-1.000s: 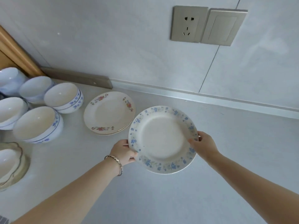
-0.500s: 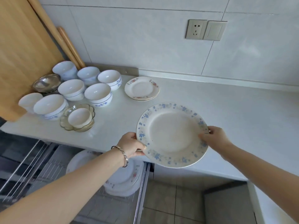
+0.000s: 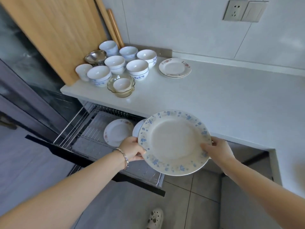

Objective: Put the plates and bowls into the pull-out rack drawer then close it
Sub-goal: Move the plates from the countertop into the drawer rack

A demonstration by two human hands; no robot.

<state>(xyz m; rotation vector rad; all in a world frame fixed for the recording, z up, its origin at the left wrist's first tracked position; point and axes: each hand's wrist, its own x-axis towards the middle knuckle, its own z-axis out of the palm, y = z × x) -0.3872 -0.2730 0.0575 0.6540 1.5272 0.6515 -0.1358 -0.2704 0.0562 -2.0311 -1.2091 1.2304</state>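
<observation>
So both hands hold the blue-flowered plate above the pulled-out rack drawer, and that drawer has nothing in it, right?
Not quite. In the head view the left hand and right hand do hold the blue-flowered plate above the rack drawer, but a white plate lies in it.

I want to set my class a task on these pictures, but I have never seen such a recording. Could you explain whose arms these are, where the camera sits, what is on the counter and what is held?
There is no machine here. A person wears one wide-angle camera on the head, looking forward and down, so the two arms are that person's own. The left hand and the right hand grip opposite edges of a blue-flowered plate, held in the air by the open pull-out rack drawer, where at least one plate already lies. On the white counter stand a cluster of white bowls, a small bowl inside a glass dish, a metal bowl and a stack of red-flowered plates.
</observation>
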